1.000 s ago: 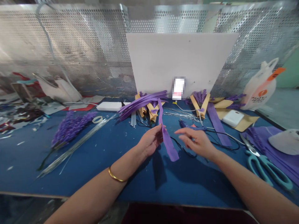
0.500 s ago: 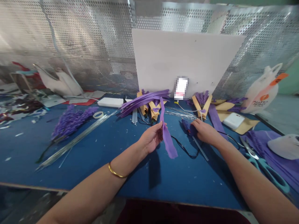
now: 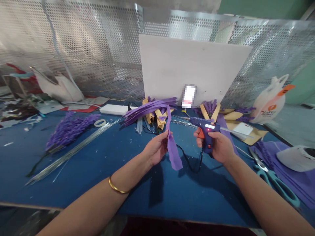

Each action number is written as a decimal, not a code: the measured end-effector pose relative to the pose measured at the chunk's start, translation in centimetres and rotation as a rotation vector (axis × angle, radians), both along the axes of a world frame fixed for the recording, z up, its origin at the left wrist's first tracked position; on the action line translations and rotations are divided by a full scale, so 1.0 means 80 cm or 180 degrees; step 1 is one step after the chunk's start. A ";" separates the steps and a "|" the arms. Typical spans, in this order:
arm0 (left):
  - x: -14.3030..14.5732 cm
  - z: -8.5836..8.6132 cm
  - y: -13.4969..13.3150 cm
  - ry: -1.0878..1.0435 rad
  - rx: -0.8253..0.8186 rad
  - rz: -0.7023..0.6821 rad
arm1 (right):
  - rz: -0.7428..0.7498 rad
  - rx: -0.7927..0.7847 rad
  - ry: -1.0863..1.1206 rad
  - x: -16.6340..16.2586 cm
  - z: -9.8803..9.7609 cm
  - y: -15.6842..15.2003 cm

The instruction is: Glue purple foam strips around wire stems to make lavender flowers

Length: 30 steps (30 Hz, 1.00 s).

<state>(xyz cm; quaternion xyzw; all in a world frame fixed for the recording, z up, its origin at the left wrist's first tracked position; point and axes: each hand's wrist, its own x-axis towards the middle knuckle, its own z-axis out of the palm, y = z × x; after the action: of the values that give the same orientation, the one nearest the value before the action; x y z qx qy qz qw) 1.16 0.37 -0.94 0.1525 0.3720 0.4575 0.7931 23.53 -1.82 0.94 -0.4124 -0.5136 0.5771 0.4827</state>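
My left hand [image 3: 155, 149] pinches a long purple foam strip [image 3: 171, 144] upright above the blue table [image 3: 103, 170]; the strip's lower end hangs loose. My right hand [image 3: 219, 146] is wrapped round the grip of a blue glue gun [image 3: 206, 130] with an orange trigger, lifted off the table, nozzle pointing left toward the strip. A clear glue stick juts from the gun's back and a black cord hangs from its handle. Behind the strip lies a pile of purple strips [image 3: 147, 108].
Purple lavender-like stems [image 3: 67, 130] and a bundle of thin wires [image 3: 73, 149] lie at left. Teal-handled scissors [image 3: 273, 178] and purple sheets [image 3: 295, 177] sit at right. Kraft-paper cones with purple flowers [image 3: 211, 109], a white board [image 3: 192, 65], a tape roll [image 3: 100, 123] and a plastic bag [image 3: 270, 100] stand behind.
My right hand reached to the glue gun lying on the table, gripped it and raised it toward the strip. My left hand kept holding the purple strip nearly still.
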 end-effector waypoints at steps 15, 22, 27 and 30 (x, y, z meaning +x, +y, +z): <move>0.001 0.003 -0.002 0.0000 0.0040 -0.0040 | -0.0413 0.0643 -0.0707 -0.022 -0.013 -0.013; 0.000 0.000 -0.001 -0.0003 0.0081 0.0012 | -0.0327 0.0909 -0.1308 -0.027 -0.016 -0.022; 0.000 0.001 -0.001 0.0083 -0.0001 0.0032 | -0.0141 0.0887 -0.1684 -0.026 -0.017 -0.025; 0.001 0.001 -0.001 0.0044 0.0030 0.0037 | -0.0153 0.0967 -0.1777 -0.029 -0.014 -0.028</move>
<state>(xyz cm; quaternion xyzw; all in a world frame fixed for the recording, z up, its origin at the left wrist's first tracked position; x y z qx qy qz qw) 1.21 0.30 -0.82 0.1573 0.3762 0.4627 0.7872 21.21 -4.09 -0.22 -0.4901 -0.6967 0.3468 0.3927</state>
